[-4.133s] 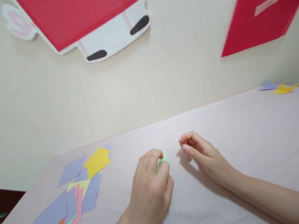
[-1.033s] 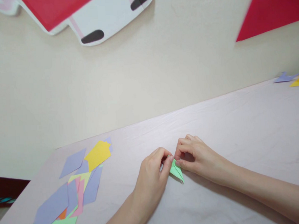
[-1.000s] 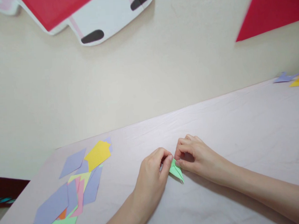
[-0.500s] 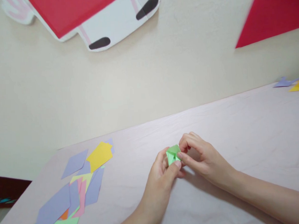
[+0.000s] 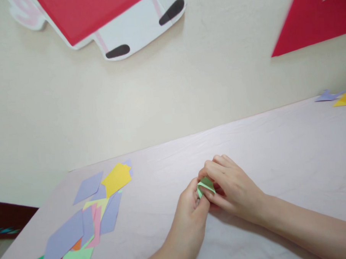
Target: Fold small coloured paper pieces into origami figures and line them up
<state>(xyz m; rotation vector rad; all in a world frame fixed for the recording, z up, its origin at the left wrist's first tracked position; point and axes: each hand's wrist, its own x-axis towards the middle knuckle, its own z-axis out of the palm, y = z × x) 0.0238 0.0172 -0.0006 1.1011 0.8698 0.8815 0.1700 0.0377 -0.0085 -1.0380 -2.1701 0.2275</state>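
Observation:
A small folded piece of light green paper point(image 5: 205, 185) is pinched between both of my hands just above the pale pink tabletop point(image 5: 277, 148). My left hand point(image 5: 191, 216) comes up from below with its fingers closed on the paper's lower left side. My right hand point(image 5: 233, 188) reaches in from the right, its fingers curled over the top and right of the paper. Most of the paper is hidden by my fingers.
A loose pile of coloured paper sheets point(image 5: 87, 217), lilac, yellow, pink and green, lies at the left. A lilac folded piece point(image 5: 326, 96) and a yellow folded piece point(image 5: 343, 100) sit at the far right by the cream wall. Red and white paper decorations point(image 5: 99, 18) hang on the wall.
The green paper was lying low on the table a second ago; both hands have lifted it, turned it and closed more tightly round it. The view shifted slightly.

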